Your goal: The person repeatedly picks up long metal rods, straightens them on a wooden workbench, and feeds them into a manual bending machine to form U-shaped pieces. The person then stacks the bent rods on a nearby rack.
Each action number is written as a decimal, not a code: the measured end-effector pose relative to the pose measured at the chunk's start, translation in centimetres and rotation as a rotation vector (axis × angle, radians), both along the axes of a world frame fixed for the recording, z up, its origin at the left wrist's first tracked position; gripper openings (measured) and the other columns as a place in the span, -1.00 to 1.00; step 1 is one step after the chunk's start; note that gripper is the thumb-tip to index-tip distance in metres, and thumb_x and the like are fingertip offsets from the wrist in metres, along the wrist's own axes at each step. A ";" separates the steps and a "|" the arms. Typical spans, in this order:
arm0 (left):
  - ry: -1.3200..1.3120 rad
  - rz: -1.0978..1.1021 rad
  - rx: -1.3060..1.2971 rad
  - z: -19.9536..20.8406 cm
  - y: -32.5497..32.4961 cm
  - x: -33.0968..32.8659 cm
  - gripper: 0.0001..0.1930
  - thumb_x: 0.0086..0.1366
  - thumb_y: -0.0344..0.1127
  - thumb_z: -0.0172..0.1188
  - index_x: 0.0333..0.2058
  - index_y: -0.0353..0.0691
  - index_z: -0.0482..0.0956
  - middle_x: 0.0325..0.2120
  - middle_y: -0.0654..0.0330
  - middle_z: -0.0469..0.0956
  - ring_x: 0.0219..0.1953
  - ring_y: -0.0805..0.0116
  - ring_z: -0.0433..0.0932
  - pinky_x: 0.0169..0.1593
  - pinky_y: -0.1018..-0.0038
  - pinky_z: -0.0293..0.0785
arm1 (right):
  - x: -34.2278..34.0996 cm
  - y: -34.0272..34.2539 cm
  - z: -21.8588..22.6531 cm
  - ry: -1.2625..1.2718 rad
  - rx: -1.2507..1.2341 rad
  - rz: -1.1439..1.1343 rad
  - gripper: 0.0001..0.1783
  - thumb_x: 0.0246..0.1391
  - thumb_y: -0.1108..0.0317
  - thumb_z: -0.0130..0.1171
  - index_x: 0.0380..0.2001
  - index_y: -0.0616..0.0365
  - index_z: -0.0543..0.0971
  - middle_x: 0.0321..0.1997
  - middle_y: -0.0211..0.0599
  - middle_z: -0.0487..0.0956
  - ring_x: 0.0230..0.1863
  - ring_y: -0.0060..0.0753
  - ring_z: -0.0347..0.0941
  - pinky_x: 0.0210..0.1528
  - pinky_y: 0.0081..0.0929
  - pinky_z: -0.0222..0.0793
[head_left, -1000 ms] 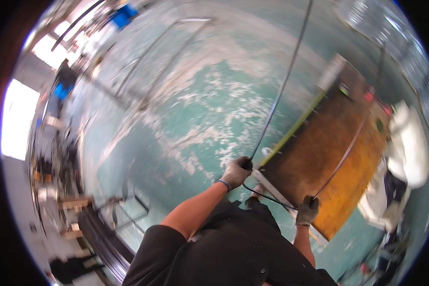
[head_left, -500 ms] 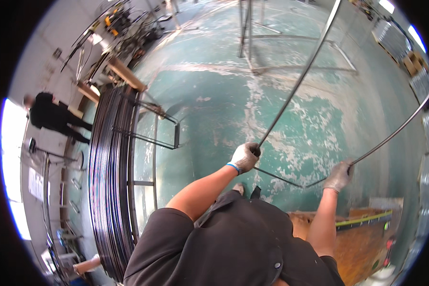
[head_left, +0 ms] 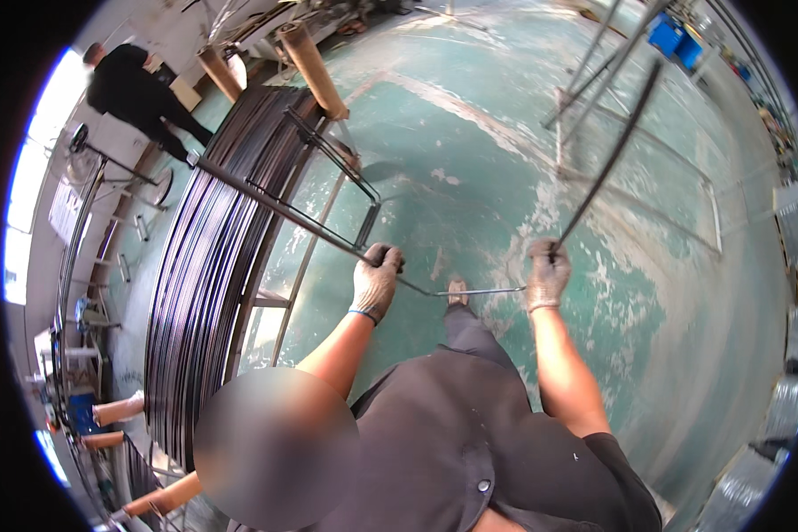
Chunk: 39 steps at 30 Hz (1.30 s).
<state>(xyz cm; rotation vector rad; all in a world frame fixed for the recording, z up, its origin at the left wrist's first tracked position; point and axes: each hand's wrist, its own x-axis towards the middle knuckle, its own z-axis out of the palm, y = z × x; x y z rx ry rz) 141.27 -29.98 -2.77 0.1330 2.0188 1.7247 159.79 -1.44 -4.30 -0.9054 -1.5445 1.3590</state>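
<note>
My left hand (head_left: 377,285), in a grey-white work glove, is closed round one side of a U-shaped bent metal rod (head_left: 479,292). My right hand (head_left: 548,275), gloved too, grips the opposite side of it. Between the hands runs the short crossbar, in front of my body. One long leg slants up and left, its tip over the stack of dark metal rods (head_left: 206,266); whether it touches them I cannot tell. Up and to the right goes the other leg, slightly blurred. Close to my left hand, a dark bent frame end (head_left: 370,217) juts from the stack.
Brown cylindrical posts (head_left: 315,71) stand at the stack's far end. Beyond it on the left is a person (head_left: 137,93) in dark clothes. A grey metal frame (head_left: 638,133) stands on the worn green floor (head_left: 470,204) at far right. Wrapped bundles (head_left: 789,408) line the right edge.
My view and body have turned left, toward the stack. The rod has swung left with me, one leg now over the stack. Both hands keep their grip.
</note>
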 end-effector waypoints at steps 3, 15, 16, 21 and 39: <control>-0.010 0.192 -0.067 -1.5 -0.6 -4.5 -0.70 0.64 -0.20 0.21 -0.11 -0.37 0.70 -0.30 0.14 0.77 -0.24 0.35 0.71 -0.06 0.36 0.63 | -9.8 1.2 -1.1 -0.110 -0.013 0.152 -0.76 0.52 0.23 0.32 -0.25 0.13 0.68 -0.31 -0.58 0.59 -0.24 -0.63 0.43 -0.13 -0.51 0.43; 0.070 0.804 -0.304 -5.3 -7.1 -22.0 -0.61 0.62 -0.05 0.25 -0.22 -0.32 0.70 -0.41 0.16 0.69 -0.32 0.34 0.62 -0.13 0.32 0.55 | -46.0 -3.7 -4.7 -0.229 -0.001 0.625 -0.58 0.52 0.02 0.36 -0.18 0.22 0.68 -0.34 -0.42 0.69 -0.34 -0.54 0.57 -0.19 -0.41 0.52; 0.072 0.822 -0.337 -6.8 -7.9 -23.5 -0.60 0.61 -0.04 0.25 -0.22 -0.32 0.69 -0.42 0.15 0.68 -0.33 0.33 0.61 -0.14 0.31 0.54 | -48.6 -4.5 -5.9 -0.211 -0.060 0.660 -0.62 0.52 0.05 0.36 -0.21 0.19 0.70 -0.36 -0.45 0.68 -0.34 -0.55 0.56 -0.20 -0.44 0.50; -0.039 0.916 -0.416 -14.1 -11.5 -32.0 -0.57 0.59 -0.01 0.21 -0.18 -0.34 0.71 -0.38 0.05 0.67 -0.27 0.18 0.61 -0.07 0.19 0.55 | -61.0 -8.2 -9.5 -0.328 -0.025 0.715 -0.70 0.49 0.16 0.39 -0.23 0.18 0.73 -0.40 -0.49 0.64 -0.36 -0.59 0.50 -0.26 -0.47 0.44; -0.101 0.990 -0.489 -17.8 -14.7 -49.7 -0.57 0.45 -0.09 0.44 0.05 -0.35 0.69 -0.13 0.07 0.79 -0.10 0.24 0.71 0.13 0.29 0.59 | -85.2 -14.8 -16.3 -0.700 0.437 0.817 -0.16 0.08 0.15 0.62 0.40 0.07 0.51 0.30 0.05 0.64 0.30 0.06 0.59 0.42 -0.09 0.49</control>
